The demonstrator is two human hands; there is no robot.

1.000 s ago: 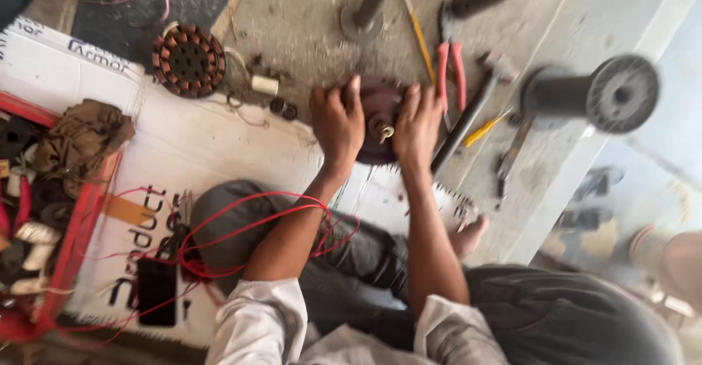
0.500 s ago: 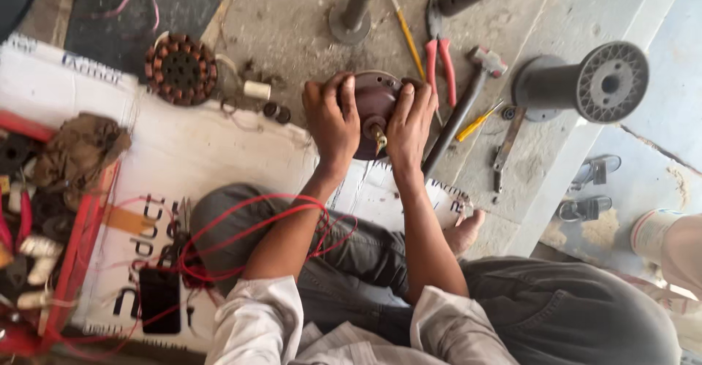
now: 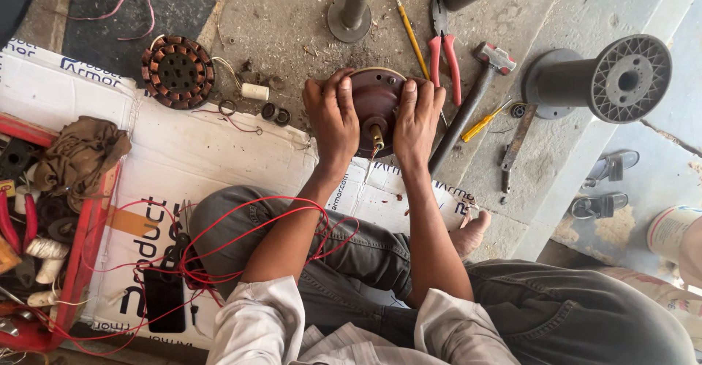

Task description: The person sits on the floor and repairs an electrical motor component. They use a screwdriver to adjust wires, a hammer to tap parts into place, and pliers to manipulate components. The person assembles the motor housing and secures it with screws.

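Note:
A round dark-brown motor cover [image 3: 374, 98] with a short brass shaft at its middle lies on the concrete floor in front of me. My left hand [image 3: 333, 116] presses on its left side, fingers spread over the rim. My right hand [image 3: 417, 120] grips its right side the same way. Both forearms reach out over my crossed legs. A loop of red wire [image 3: 241, 237] lies across my left knee.
A copper-wound stator [image 3: 178, 71] and a small white capacitor [image 3: 254, 92] lie to the left. Red pliers [image 3: 443, 43], a yellow screwdriver [image 3: 409, 32], a hammer [image 3: 472, 102] and a grey spool [image 3: 603, 78] lie to the right. A red toolbox [image 3: 44, 226] stands at far left on white cardboard [image 3: 197, 153].
Both hands have spread apart from the top of the cover to its left and right sides. The camera view has shifted a little.

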